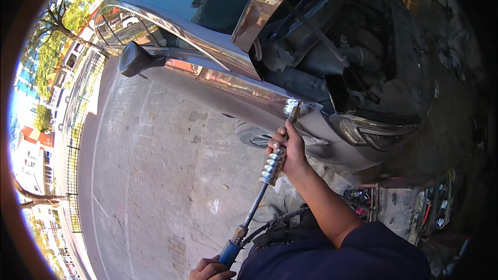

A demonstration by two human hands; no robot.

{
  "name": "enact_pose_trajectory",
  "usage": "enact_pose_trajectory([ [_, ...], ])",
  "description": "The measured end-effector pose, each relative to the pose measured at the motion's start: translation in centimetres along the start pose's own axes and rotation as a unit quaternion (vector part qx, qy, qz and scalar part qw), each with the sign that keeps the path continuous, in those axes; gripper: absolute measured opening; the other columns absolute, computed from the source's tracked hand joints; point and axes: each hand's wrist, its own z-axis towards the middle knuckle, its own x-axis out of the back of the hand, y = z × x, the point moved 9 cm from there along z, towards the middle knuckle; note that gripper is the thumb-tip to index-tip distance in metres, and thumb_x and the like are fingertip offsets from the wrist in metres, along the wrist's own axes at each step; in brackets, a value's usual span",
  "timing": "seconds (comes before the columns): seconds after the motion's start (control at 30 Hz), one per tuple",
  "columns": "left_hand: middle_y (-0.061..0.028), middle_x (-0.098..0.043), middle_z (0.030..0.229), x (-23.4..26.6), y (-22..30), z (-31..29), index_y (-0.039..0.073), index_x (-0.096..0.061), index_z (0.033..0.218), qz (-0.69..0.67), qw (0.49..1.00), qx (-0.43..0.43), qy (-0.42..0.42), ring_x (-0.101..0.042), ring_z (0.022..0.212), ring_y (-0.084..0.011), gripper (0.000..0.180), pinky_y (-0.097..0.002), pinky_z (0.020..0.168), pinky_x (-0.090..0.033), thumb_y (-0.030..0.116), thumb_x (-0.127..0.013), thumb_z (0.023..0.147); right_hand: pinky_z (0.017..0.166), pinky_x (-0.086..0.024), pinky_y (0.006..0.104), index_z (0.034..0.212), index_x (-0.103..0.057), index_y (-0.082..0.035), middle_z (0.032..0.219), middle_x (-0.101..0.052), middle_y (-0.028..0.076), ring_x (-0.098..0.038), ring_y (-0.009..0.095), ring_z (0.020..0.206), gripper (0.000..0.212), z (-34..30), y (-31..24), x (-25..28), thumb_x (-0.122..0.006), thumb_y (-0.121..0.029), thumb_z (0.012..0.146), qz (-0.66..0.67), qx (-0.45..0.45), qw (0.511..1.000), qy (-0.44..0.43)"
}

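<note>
A slide hammer dent puller slants from the lower edge up to the car's front fender. My left hand is wrapped round its blue handle, partly cut off by the frame's edge. Further up, my right hand closes on the puller's front end, just above the ribbed silver weight. The brass-coloured tip meets the fender at a shiny bare-metal patch. Whether the tip is fixed to the panel, I cannot tell. A dark cable runs from the handle end.
The brownish-grey car's hood is raised over a dark engine bay. Its headlight and front wheel lie close to my right hand. A toolbox with tools stands at right on the ground. Paved ground stretches left to a fence.
</note>
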Motion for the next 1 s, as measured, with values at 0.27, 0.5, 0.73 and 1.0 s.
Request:
enact_pose_trajectory([
  [0.27, -0.0144, -0.073, 0.104, -0.1, 0.5, 0.0, 0.005, -0.078, 0.108, 0.004, 1.0, 0.008, -0.012, -0.069, 0.101, -0.0394, 0.027, -0.0531, 0.097, -0.061, 0.01, -0.083, 0.082, 0.068, -0.054, 0.042, 0.093, -0.047, -0.019, 0.067, -0.034, -0.006, -0.051, 0.015, 0.062, 0.045, -0.3, -0.1, -0.4, -0.055, -0.057, 0.115, 0.003, 0.0, 1.0, -0.009],
  [0.5, -0.0147, -0.073, 0.107, -0.3, 0.9, 0.0, 0.005, -0.078, 0.11, 0.016, 1.0, 0.017, -0.015, -0.069, 0.103, -0.039, 0.03, -0.0525, 0.097, -0.061, 0.009, -0.084, 0.081, 0.068, -0.052, 0.0408, 0.092, -0.047, -0.019, 0.067, -0.035, -0.005, -0.05, 0.014, 0.062, 0.045, -0.1, 0.0, -0.5, -0.054, -0.056, 0.116, 0.024, 0.001, 0.999, -0.036],
  [0.73, -0.0192, -0.072, 0.119, -0.2, 1.1, -0.1, 0.004, -0.078, 0.115, 0.006, 0.998, 0.065, 0.004, -0.07, 0.115, -0.0396, 0.034, -0.0499, 0.097, -0.061, 0.003, -0.083, 0.081, 0.071, -0.056, 0.0409, 0.095, -0.052, -0.017, 0.071, -0.044, -0.004, -0.058, 0.016, 0.068, 0.039, -0.1, -0.3, -0.1, -0.06, -0.051, 0.115, 0.0, 0.016, 0.997, -0.07],
  [1.0, -0.026, -0.07, 0.139, 0.0, 0.8, -0.5, 0.002, -0.079, 0.117, -0.001, 0.998, 0.052, 0.022, -0.07, 0.129, -0.0435, 0.035, -0.0479, 0.101, -0.06, 0.0, -0.08, 0.083, 0.073, -0.06, 0.0418, 0.101, -0.063, -0.01, 0.081, -0.065, 0.001, -0.068, 0.019, 0.073, 0.023, -4.1, 3.7, 0.0, -0.069, -0.031, 0.108, -0.015, -0.054, 0.998, -0.011],
])
